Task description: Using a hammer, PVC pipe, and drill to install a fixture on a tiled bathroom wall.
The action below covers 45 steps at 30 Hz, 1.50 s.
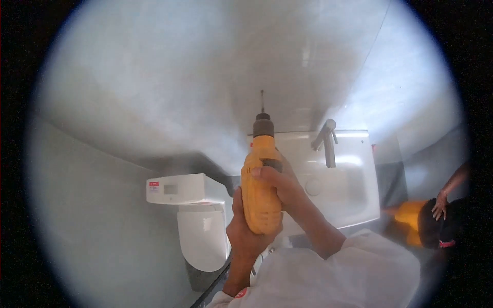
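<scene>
i saw yellow drill [261, 179] raised at frame centre, bit [262, 101] pointed at grey wall [169, 87]. right hand [280, 186] gripped drill body from right side. left hand [245, 231] clasped drill's lower end from below. white sink [354, 195] with tap [326, 141] sat behind drill, toilet [197, 220] to left. another person's hand [440, 204] rested near yellow object [409, 214] at right edge.
</scene>
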Tool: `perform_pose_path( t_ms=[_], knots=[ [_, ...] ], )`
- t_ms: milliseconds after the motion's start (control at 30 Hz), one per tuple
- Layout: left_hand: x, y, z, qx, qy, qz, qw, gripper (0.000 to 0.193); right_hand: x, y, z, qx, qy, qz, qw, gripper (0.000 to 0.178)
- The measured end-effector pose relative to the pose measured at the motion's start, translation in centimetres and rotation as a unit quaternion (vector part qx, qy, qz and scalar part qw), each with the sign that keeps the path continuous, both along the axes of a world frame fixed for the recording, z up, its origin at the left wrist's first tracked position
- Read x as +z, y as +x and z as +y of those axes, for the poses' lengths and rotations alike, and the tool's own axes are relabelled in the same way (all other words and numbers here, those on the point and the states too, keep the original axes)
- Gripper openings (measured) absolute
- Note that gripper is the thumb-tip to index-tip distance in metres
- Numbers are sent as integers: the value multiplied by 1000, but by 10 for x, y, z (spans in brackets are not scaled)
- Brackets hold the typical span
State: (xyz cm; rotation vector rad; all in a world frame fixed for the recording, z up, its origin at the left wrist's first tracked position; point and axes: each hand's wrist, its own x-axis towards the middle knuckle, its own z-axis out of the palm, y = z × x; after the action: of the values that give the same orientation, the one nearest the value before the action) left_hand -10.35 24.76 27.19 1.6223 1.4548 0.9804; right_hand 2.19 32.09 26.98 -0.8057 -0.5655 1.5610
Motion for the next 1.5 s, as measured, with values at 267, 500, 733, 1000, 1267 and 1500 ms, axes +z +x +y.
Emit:
perform_pose_path(
  t_ms=[267,500,733,1000,1267,1500],
  knots=[
    [-26,-3,-22,36,81,58,994,94,-18,0,-21,4,63,8,998,41],
    [-21,-27,-189,-18,7,136,991,90,-34,-14,-204,-16,75,42,996,35],
    [-60,-43,-346,-114,-7,135,984,95,-87,-11,-374,-17,-8,231,973,39],
    [-33,-28,-443,-210,-16,180,961,93,-88,-1,-498,-167,86,158,969,36],
    [-48,15,-489,-297,-7,245,923,88,-145,45,-555,-248,93,175,948,30],
    [-80,69,-514,-341,34,298,891,89,-192,105,-588,-251,10,260,932,23]
  ],
)
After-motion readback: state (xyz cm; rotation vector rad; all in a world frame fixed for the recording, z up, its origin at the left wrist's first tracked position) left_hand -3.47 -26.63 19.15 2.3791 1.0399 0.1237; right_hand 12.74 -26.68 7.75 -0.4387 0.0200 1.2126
